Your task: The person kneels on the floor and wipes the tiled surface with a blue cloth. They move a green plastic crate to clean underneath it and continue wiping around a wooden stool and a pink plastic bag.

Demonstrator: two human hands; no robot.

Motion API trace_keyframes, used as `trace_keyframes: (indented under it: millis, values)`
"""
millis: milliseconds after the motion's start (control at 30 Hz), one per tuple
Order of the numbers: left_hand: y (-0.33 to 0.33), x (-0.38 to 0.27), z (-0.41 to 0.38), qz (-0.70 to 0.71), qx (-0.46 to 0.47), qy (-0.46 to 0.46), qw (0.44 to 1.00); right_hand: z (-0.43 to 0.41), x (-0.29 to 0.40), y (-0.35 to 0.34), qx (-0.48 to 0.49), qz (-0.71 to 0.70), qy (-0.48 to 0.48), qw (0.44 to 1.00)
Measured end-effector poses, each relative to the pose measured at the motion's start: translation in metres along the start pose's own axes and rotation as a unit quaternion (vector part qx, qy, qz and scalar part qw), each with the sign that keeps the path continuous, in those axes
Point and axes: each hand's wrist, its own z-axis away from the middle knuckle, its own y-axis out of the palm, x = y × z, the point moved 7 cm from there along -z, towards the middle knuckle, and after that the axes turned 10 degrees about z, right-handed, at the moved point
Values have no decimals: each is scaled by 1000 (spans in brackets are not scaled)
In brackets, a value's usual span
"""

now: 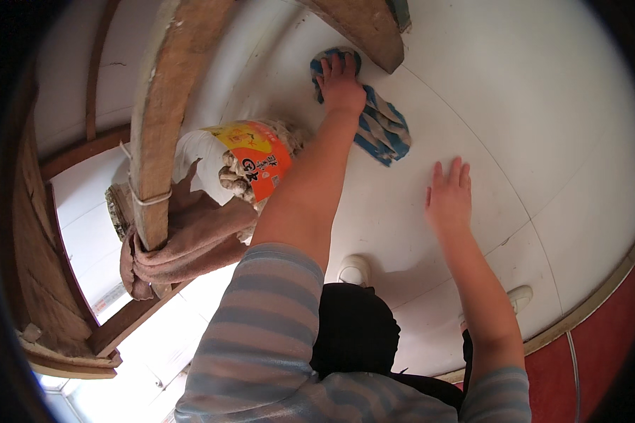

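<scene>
Flat on a blue-and-grey striped cloth [383, 127], my left hand [343, 87] presses down near its far end, fingers spread over the fabric. The cloth lies bunched on the white tiled floor [508, 132], and part of it is hidden under the hand. To the right, my right hand [451, 198] is palm down with fingers extended and holds nothing. It is at or just above the floor; I cannot tell which. My left forearm passes in front of a plastic bag [254, 153] with an orange and yellow printed label and pale lumpy contents.
A wooden post [172, 90] rises at the left, with a brown cloth [190, 238] draped around its lower end. Another wooden piece [370, 37] juts in beside the striped cloth. White shoes [354, 269] stand below me. Red tiles [587, 338] border the floor at lower right.
</scene>
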Motion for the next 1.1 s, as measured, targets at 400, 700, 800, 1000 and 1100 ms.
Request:
trace_keyframes:
  millis: [400, 700, 800, 1000, 1100]
  values:
    - [3, 25, -148, -36, 37, -11, 999, 6, -3, 17, -12, -11, -27, 1000]
    - [-16, 88, -169, -69, 27, -144, 987, 4, -3, 10, 35, 1, -21, 999]
    - [-34, 138, -128, -93, -12, -273, 957, 2, -2, 10, 85, 31, -25, 996]
    - [-40, 112, -31, -22, -64, -506, 860, 2, -1, 4, 63, 21, -23, 998]
    - [-21, 88, 4, -48, -30, -472, 880, 2, -1, 11, 53, 31, -11, 998]
